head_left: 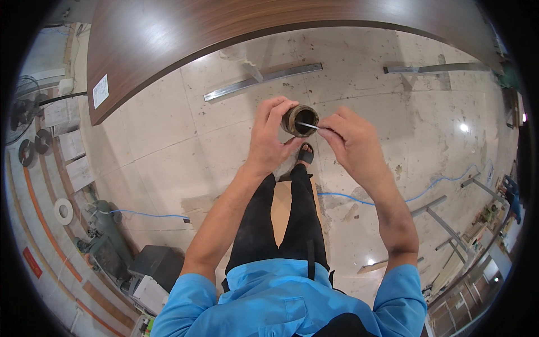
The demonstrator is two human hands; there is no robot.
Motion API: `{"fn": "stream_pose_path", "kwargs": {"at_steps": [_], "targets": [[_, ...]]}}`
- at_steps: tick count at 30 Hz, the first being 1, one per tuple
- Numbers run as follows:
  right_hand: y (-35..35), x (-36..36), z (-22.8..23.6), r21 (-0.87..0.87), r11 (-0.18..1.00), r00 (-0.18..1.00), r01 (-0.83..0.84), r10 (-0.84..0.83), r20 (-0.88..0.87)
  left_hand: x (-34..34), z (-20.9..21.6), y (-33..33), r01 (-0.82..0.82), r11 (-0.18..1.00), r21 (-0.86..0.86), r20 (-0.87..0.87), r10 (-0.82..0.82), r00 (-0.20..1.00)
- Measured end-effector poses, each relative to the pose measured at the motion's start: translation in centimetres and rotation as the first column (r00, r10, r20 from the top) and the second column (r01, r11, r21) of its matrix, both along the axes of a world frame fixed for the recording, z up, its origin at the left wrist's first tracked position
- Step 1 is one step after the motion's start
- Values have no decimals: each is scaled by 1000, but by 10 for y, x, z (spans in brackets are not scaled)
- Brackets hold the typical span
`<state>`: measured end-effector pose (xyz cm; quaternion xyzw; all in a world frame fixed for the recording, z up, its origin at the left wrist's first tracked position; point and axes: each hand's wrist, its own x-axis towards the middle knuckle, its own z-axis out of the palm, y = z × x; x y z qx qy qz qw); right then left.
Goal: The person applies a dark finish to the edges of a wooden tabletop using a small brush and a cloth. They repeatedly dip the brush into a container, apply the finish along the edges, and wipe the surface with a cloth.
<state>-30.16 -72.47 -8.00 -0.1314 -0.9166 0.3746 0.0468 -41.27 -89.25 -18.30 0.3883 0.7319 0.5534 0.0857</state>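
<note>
A small, stained round jar (289,121), dark inside, is held in my left hand (269,135), its open mouth tipped toward the right. My left fingers and thumb wrap round its side. From the right, my right hand (352,137) pinches a thin, pale metal rod (310,126) between thumb and fingers. The rod's far end reaches into the jar's mouth; its tip is lost in the dark inside. Both hands are up in front of me, above the floor and my foot.
A brown wooden tabletop (224,19) spans the far side, with metal leg bars (264,81) below it. Blue hose (359,199) runs over the tiled floor. Left are a green compressor (109,230), a black box (157,267) and a fan (25,106). Metal frames (446,227) lie at right.
</note>
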Motion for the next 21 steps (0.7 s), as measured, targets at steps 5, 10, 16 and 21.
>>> {"fn": "stream_pose_path", "kwargs": {"at_steps": [5, 10, 16, 21], "targets": [[41, 20, -15, -184, 978, 995, 101, -101, 8, 0, 4, 32, 6, 999, 43, 107, -10, 994], [73, 38, -36, -276, 940, 964, 202, -240, -110, 3, 8, 72, 12, 1000, 3, 90, -12, 996], [124, 5, -59, -380, 716, 717, 585, -676, -171, 20, 21, 79, -52, 990, -131, 105, 66, 992], [194, -33, -99, -250, 728, 579, 639, -668, -467, 28, 24, 69, -22, 990, -137, 185, 47, 982]]}}
